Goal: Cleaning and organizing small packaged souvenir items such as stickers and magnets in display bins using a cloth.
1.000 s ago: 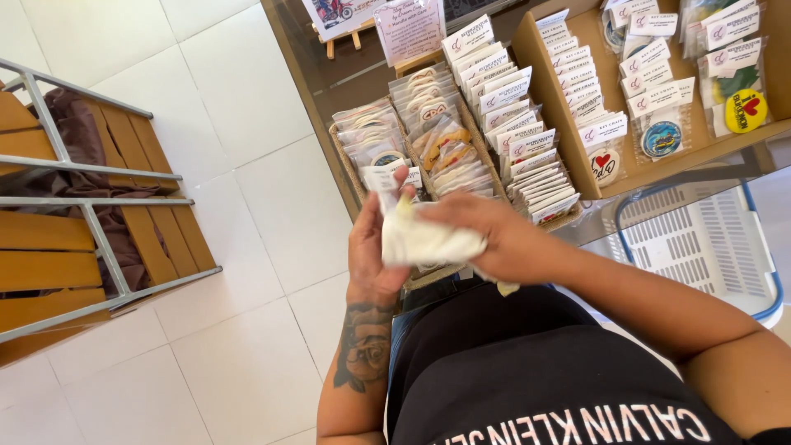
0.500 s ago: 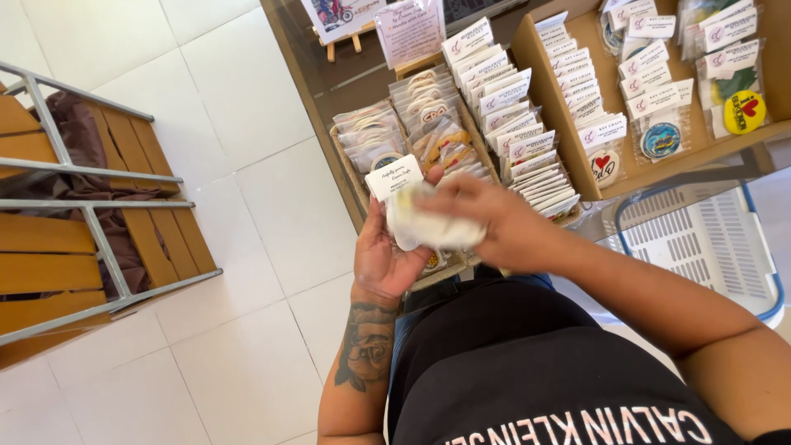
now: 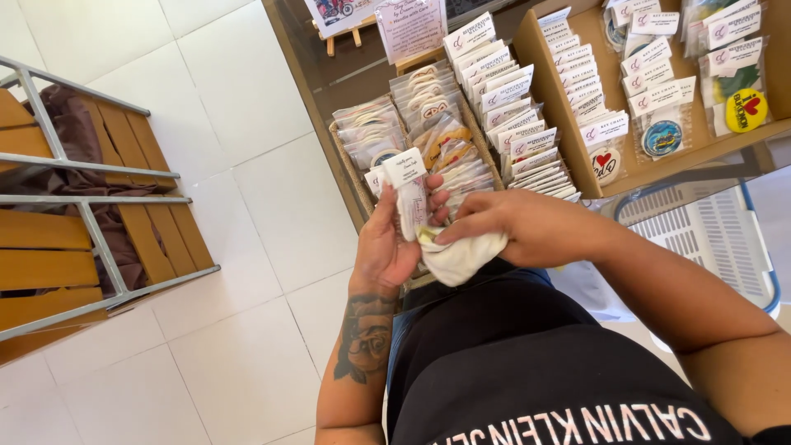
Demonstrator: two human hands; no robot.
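White floor tiles [image 3: 247,206] fill most of the view, with a wooden slatted rack [image 3: 74,222] in a metal frame off to one side and some brown cloth bunched inside it.

Up top there's a dark display shelf [image 3: 329,91] loaded with stock. On it, a woven tray [image 3: 350,165] is packed with clear packets standing in rows, each holding small flat items behind a white header card. Next to it a cardboard box [image 3: 544,91] is crammed with carded key chains, lined up front to back in a couple of columns; the front ones show a round heart design and a blue round badge. A white plastic basket [image 3: 709,239] with a blue rim sits lower down on the right; can't tell what's in it.

Left hand [image 3: 391,239] is wrapped around a small clear packet [image 3: 409,198] with a white card on top, holding it upright just in front of the tray. Right hand [image 3: 515,227] is clenched on a white cloth [image 3: 461,255], pressing it against the bottom of that packet.
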